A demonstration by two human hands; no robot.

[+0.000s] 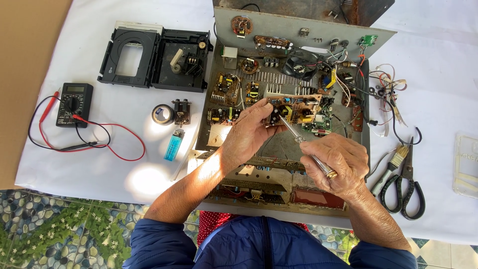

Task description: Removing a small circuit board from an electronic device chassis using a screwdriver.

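White-clothed table point(124, 164) over pebble-patterned floor point(55, 224); left hand point(249, 134) pinching circuit board point(294, 107), right hand point(336, 162) gripping screwdriver point(301, 141)

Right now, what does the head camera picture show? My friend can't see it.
The left hand steadies a brown circuit board inside an open metal chassis, while the right hand points a screwdriver at it. A multimeter, lighter, scissors and brush lie on the white cloth.

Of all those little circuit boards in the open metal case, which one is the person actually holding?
The brown circuit board at the centre: the left hand lifts its edge, and the screwdriver touches it. The others lie untouched.
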